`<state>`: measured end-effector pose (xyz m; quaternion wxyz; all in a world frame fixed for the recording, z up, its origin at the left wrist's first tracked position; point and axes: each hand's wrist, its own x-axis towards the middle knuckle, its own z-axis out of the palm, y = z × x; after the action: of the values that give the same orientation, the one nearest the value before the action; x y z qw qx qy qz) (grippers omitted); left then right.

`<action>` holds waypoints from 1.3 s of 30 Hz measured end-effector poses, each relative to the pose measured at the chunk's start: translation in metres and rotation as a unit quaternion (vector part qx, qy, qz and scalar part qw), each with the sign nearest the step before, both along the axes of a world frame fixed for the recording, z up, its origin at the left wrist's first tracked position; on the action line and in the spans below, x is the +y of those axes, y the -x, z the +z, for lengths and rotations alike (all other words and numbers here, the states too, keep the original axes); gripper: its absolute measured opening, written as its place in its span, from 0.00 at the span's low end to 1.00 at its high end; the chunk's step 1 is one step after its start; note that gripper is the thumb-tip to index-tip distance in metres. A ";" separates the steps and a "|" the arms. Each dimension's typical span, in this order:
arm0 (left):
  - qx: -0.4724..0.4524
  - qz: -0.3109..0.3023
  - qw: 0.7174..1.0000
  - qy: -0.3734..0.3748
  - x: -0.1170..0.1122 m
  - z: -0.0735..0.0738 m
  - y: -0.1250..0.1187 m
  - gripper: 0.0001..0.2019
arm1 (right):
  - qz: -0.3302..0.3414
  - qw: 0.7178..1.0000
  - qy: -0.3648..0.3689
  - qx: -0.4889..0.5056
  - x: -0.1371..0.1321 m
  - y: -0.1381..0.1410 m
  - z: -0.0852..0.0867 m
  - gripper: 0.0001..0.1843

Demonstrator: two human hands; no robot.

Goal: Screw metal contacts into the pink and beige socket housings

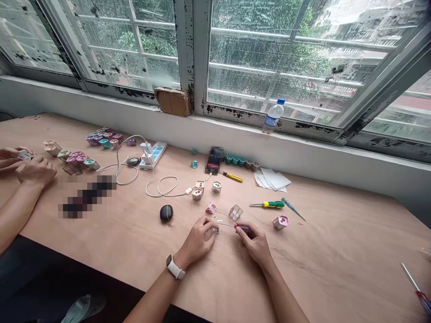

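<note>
Left hand (198, 237): fingers curled nearly together; small part (216, 230), partly hidden, pinched at the tips;
Right hand (254, 241): red-handled screwdriver (236, 226) gripped between thumb and fingers; shaft pointed leftward;
Translucent case (235, 212): set just beyond the screwdriver

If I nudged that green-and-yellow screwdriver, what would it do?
The green-and-yellow screwdriver might swivel or roll, as its handle looks roundish and thicker than the shaft. The straight, metallic-looking shaft should stay stiff. Lifted, the bulky handle end would probably feel heavier.
</note>
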<state>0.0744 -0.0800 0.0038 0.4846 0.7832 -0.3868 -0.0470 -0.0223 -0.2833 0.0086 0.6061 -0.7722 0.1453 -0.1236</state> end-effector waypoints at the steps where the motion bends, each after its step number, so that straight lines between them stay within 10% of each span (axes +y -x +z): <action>1: 0.001 0.000 1.000 0.001 0.000 0.000 0.000 0.12 | -0.016 1.000 -0.009 -0.007 0.000 0.000 0.001 0.22; 39: 0.030 0.036 0.999 0.015 0.000 -0.006 -0.001 0.18 | -0.016 1.000 0.016 0.004 0.000 -0.003 -0.006 0.21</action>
<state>0.0754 -0.0804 -0.0024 0.5091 0.7875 -0.3440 -0.0476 -0.0194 -0.2829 0.0023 0.5913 -0.7797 0.1582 -0.1321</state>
